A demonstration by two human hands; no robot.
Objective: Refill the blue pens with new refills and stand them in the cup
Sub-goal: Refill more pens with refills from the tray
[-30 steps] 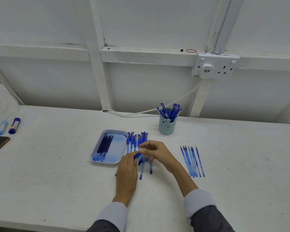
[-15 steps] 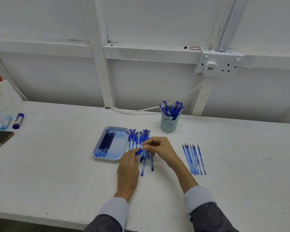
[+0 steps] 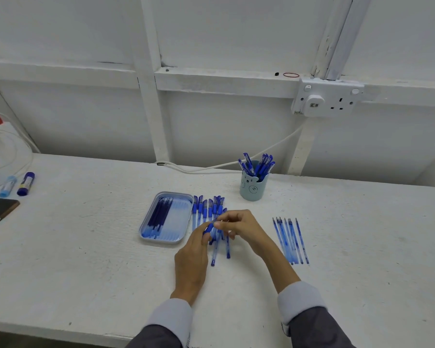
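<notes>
A white panelled wall [image 3: 224, 33] with a double socket [image 3: 329, 99] backs the rough white desk [image 3: 86, 259]. On it a blue tray [image 3: 178, 222] holds dark refills [image 3: 158, 214]. A row of blue pens [image 3: 206, 207] lies just right of the tray, the cup [image 3: 253, 190] of pens stands behind, and loose refills [image 3: 290, 241] lie further right. Above the row, my left grip [image 3: 191, 257] and right grip [image 3: 239, 227] both pinch one blue pen [image 3: 207, 229].

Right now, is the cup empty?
No, the cup has a bunch of blue pens standing in it.
</notes>
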